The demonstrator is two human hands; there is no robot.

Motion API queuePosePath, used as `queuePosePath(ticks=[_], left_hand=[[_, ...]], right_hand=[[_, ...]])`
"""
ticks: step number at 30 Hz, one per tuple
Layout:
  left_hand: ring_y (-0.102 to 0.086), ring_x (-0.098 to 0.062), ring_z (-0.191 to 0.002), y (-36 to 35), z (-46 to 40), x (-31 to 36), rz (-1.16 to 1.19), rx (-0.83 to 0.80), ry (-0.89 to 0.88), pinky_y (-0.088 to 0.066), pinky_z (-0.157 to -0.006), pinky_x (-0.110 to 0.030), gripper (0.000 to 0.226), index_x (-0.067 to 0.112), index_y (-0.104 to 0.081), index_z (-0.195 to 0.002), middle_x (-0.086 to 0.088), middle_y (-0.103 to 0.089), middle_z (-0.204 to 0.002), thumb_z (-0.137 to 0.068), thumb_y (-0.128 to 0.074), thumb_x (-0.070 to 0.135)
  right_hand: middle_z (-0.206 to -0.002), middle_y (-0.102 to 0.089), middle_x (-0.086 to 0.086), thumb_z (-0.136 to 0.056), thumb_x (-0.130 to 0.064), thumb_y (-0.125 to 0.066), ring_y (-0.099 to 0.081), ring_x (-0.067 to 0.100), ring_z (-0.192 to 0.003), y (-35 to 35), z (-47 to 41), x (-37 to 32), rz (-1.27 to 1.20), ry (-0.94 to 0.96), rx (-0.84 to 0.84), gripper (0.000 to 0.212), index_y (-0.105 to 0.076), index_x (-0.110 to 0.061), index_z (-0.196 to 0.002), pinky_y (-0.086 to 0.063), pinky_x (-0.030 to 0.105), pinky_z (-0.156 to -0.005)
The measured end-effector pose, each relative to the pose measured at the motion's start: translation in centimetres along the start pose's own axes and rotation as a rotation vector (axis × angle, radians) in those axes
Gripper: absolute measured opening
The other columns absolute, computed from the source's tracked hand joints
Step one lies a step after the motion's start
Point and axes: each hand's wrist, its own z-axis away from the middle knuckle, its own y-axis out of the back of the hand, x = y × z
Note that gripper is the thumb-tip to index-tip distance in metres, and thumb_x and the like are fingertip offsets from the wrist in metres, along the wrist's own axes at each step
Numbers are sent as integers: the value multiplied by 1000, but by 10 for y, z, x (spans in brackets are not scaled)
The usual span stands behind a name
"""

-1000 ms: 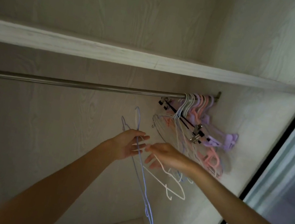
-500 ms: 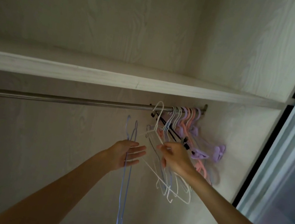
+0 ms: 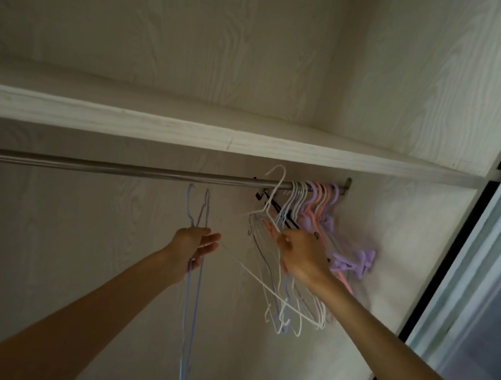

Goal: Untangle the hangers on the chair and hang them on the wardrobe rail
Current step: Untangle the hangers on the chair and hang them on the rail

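Observation:
A metal wardrobe rail runs under a white shelf. My left hand holds two thin blue wire hangers below the rail, their hooks pointing up and their bodies hanging down. My right hand pinches a white wire hanger whose hook rises over the rail just left of the bunch. Several white, pink and purple hangers hang packed at the rail's right end. The chair is out of view.
The white shelf sits close above the rail. The wardrobe's side wall is right behind the hanging bunch. A sliding door frame stands at the right. The rail's left stretch carries no hangers.
My right hand took the white hanger from beside my left hand and raised it until its hook reached over the rail. The blue hangers swung from slanted to hanging straight down.

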Motion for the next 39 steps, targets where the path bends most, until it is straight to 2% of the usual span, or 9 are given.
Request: queuePosePath(ticks=[7,11,15,19,22,29,33,37,39], left_hand=[[-51,-10,-66,20,2,9,37,36,-52,-29,-32,-9,23,13,-42,-76,-2,-58,-81,-98,-39,7],[-59,-5,-45,38,-3,8,72,49,-24,-36,-35,-9,25,13,-44,-72,2,-67,-60,-96,-41,7],[-58,-3,-37,50,-9,3,91,30,21,-36,-34,-9,24,11,-45,-72,3,-67,-50,-95,-42,5],[-61,-4,-42,56,-12,-1,31,-9,87,-42,-38,-12,19,12,-47,-77,2,-69,-56,-94,-44,7],[-63,-6,-44,55,-16,0,-2,-52,131,-45,-39,-14,15,11,-48,-80,0,-71,-61,-94,-45,7],[-65,-7,-47,55,-21,4,-29,-101,158,-48,-43,-15,15,11,-50,-80,-1,-72,-64,-94,-44,9],[-68,-9,-55,54,-20,3,-60,-116,167,-53,-49,-19,18,12,-51,-78,-2,-73,-68,-94,-45,10],[-64,-21,-93,51,-17,4,-81,-191,188,-51,-81,-34,23,13,-50,-73,-5,-74,-82,-96,-44,15],[-55,-24,-113,47,-14,3,-178,-207,188,-36,-102,-37,23,16,-49,-74,-4,-70,-99,-97,-43,20]], right_hand=[[-104,-67,14,-99,-20,-36,-63,29,-96,-34,-7,14,348,-45,-41,30,-61,-5,-102,-44,30,-70],[-110,-65,12,-98,-30,-40,-61,28,-101,-23,-10,16,419,-4,-87,32,-57,-7,-113,-44,29,-75],[-116,-62,12,-93,-36,-50,-60,30,-105,0,-46,3,267,145,264,44,-46,-12,-130,-47,32,-71],[-144,-41,10,-91,-36,-55,-38,28,-131,4,-100,1,358,300,145,63,-30,-16,-144,-34,39,-104],[-146,-39,6,-92,-35,-53,-34,25,-135,-5,-116,9,479,357,58,58,-33,-19,-143,-26,39,-107],[-137,-50,7,-81,-13,-65,-42,28,-129,-2,-122,36,421,328,202,57,-47,-17,-135,-30,42,-107],[-137,-49,6,-82,-27,-67,-41,27,-129,8,-121,41,403,256,225,58,-46,-16,-135,-31,42,-102],[-124,-58,11,-84,-26,-65,-52,29,-116,5,-97,22,232,289,312,44,-55,-10,-124,-38,38,-95],[-109,-66,8,-90,-23,-57,-60,24,-100,-6,-65,3,12,248,156,23,-62,-11,-109,-48,37,-86]])
